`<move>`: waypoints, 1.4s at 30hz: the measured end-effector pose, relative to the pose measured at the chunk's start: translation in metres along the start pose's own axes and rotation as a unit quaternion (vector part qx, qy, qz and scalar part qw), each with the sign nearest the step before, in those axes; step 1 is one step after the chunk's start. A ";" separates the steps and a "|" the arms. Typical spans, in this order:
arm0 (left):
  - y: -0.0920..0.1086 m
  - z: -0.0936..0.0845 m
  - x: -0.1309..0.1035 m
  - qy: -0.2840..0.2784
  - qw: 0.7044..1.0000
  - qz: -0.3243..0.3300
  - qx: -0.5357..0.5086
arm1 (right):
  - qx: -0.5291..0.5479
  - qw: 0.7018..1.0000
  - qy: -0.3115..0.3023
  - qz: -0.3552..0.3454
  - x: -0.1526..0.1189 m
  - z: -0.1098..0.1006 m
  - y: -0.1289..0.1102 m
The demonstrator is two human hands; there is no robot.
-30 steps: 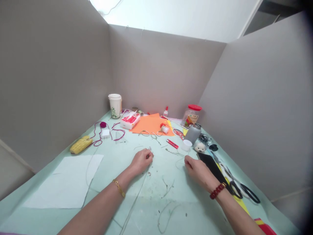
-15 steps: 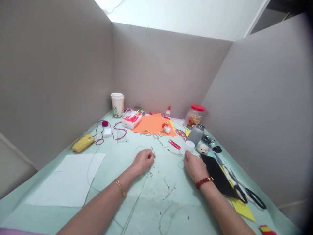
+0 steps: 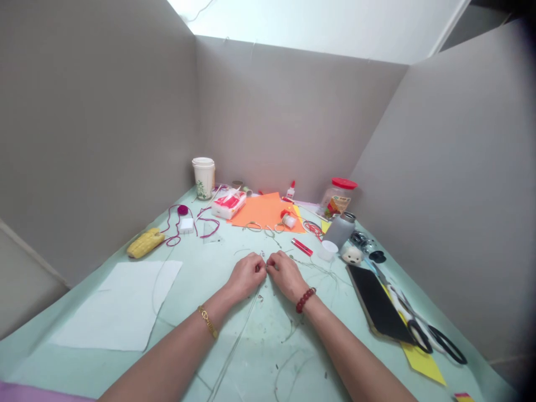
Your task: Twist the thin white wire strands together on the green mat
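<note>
Grey panels (image 3: 301, 111) wall off 3 sides of a green-covered table (image 3: 201, 273). Both hands meet mid-table, nearly touching: prob. so each can work the same short bit of cord (image 3: 239, 336). L hand (image 3: 247, 274): fingers curled in, thumb + index pinching the cord, which runs from there toward the wearer. R hand (image 3: 287, 274): fingers curled, tips pressed together, apparently pinching cord too, w/ thin strands lying just to its right. Forearms lie low, prob. propped on the table for steadiness.

Cup (image 3: 204, 178), tissues (image 3: 229, 203), jar (image 3: 339, 198) & bottle (image 3: 340, 230) stand toward the back, prob. out of the arms' way. Scissors (image 3: 397, 296) lie by the phone (image 3: 377, 304), on the R side, presumably for easy reach.

Hard to see: fingertips mostly hidden by the backs of the hands, so can't tell if there's a knot. Cord's near end cut off by the bottom edge; ditto purple sheet (image 3: 37, 393), lower L, & red-yellow scrap (image 3: 463, 397), lower R. Far R edge dark/blurred.
</note>
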State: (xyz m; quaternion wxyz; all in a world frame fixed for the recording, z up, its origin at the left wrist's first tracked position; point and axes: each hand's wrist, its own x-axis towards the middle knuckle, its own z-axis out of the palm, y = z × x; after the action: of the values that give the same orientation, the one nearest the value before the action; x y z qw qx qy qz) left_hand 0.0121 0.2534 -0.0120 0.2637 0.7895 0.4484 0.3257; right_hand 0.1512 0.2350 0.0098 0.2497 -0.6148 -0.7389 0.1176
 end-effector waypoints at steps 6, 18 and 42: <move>0.002 -0.003 -0.001 -0.008 1.000 -0.016 0.008 | 0.108 0.993 -0.047 0.000 0.003 -0.004 0.012; 0.000 -0.007 0.003 -0.062 0.998 -0.013 0.011 | 0.133 0.990 -0.046 0.008 0.004 -0.001 0.016; 0.012 -0.002 -0.005 -0.016 0.995 -0.043 0.084 | 0.133 0.990 0.025 0.038 -0.003 0.000 0.017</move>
State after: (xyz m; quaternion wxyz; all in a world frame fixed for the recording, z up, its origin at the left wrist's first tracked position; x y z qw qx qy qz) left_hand 0.0149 0.2436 -0.0035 0.2175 0.7941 0.5030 0.2629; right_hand 0.1661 0.2356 0.0011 0.3430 -0.6069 -0.6860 0.2085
